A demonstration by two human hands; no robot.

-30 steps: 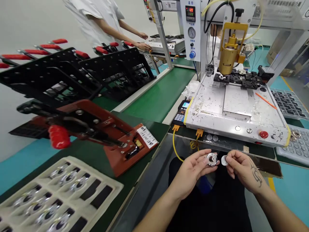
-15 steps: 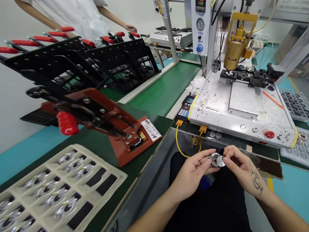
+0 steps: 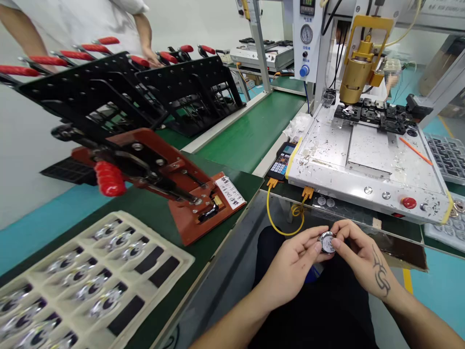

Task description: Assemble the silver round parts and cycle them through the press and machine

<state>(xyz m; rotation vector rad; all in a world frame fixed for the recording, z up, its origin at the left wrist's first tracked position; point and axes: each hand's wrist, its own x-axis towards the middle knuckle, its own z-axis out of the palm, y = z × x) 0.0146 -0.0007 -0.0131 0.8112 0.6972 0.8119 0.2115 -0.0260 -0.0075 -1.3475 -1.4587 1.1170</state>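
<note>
Both of my hands meet over my lap, below the table edge. My left hand [image 3: 290, 264] pinches a small round silver metal part [image 3: 326, 241] between thumb and fingers. My right hand [image 3: 361, 257], with a tattoo on its back, presses a small white disc onto the top of that part with its fingertips. The disc now covers most of the ring. Both hands are closed around the piece.
A red toggle-clamp fixture [image 3: 160, 179] sits on the green mat to my left, beside a cream tray [image 3: 90, 276] holding several silver parts. Ahead stands a white dispensing machine [image 3: 366, 160] with a gold head [image 3: 358, 68]. Black racks [image 3: 119, 102] and another person's arm [image 3: 145, 36] lie beyond.
My right hand brought the white disc from beside the silver ring onto it, and the two hands closed together. The view shifted slightly right and up.
</note>
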